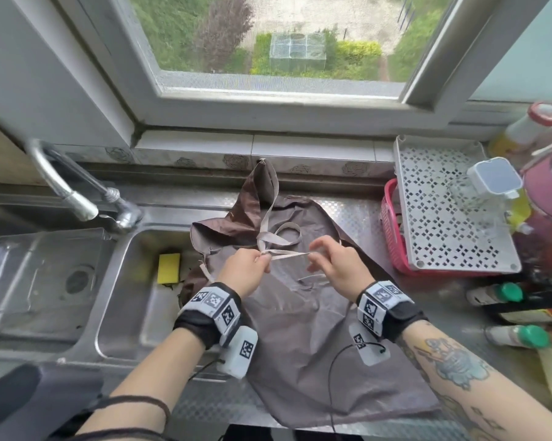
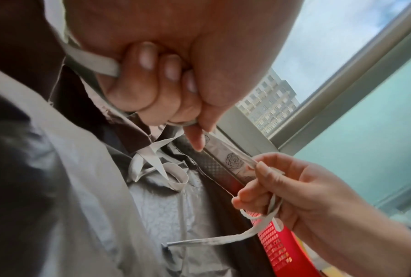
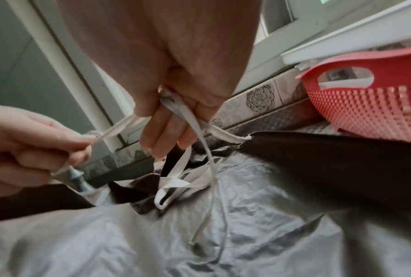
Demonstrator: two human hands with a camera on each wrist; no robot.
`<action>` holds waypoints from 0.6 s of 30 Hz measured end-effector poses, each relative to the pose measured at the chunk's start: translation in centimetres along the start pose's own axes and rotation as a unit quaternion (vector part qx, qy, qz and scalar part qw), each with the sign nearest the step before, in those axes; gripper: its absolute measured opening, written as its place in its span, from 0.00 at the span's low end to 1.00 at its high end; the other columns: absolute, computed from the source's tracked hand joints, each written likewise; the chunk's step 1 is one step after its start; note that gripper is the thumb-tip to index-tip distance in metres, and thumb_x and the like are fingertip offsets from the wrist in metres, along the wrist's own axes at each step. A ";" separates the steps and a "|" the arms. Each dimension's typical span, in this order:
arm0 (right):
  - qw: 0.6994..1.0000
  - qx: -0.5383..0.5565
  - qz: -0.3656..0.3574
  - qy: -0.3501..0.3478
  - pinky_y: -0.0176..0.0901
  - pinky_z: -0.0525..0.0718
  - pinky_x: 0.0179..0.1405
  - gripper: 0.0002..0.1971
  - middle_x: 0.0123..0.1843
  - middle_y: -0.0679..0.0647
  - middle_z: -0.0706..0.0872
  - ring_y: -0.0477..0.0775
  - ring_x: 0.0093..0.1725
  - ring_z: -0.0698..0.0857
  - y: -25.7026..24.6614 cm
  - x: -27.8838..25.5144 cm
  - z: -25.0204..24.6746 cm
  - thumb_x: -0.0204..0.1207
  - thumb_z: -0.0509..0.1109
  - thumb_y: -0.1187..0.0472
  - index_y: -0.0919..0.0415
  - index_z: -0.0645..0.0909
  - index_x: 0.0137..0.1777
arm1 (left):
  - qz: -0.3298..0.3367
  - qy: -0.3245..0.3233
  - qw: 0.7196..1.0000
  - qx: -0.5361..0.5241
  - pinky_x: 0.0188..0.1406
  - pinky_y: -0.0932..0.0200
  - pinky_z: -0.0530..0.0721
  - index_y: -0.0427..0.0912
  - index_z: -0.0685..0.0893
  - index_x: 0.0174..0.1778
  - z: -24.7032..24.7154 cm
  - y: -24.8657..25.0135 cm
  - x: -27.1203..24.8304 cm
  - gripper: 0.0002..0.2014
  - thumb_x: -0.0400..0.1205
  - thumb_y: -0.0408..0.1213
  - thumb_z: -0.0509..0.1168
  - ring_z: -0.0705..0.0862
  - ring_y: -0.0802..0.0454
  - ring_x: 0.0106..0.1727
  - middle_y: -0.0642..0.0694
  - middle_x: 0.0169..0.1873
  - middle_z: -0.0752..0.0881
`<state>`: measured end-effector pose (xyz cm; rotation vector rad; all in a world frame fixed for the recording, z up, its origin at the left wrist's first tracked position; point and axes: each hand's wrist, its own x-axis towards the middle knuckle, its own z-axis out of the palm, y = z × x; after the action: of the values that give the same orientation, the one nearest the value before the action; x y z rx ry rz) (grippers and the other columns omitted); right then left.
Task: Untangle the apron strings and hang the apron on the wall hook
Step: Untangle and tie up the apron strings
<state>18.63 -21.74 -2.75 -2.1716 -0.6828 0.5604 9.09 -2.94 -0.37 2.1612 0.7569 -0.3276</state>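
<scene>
1. Apron (image 1: 316, 329): it lies spread flat on the steel counter (image 1: 357, 205) in front of you, one edge hanging into the sink (image 1: 131, 300), neck loop toward the window sill.
2. Your left hand (image 1: 247, 270) has its fingers clenched round the pale strings (image 1: 289, 254) where they cross.
3. Your right hand (image 1: 335, 265) pinches one strand between thumb and forefinger, the rest curled round a loop, drawing it taut between the hands.
4. Progress looks early: strings cross and loop on the bib, so untangling seems unfinished.
5. What is left: free the strands, lift the apron, hang it. No wall hook shows in any view.
</scene>
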 end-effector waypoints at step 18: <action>0.963 -0.175 -0.126 0.161 0.43 0.82 0.18 0.26 0.24 0.52 0.86 0.54 0.19 0.83 1.9 -1.1 -2.6 0.81 0.53 0.41 0.64 0.79 0.42 | -0.054 -0.068 0.970 -0.225 0.13 0.69 0.53 0.32 0.89 0.44 -1.8 -0.1 -1.0 0.18 0.80 0.47 0.67 0.56 0.57 0.13 0.51 0.14 0.60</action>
<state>19.83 -24.90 -2.49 -2.3722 -0.9102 -0.0559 8.22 -1.94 1.19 1.6586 0.7854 -0.3214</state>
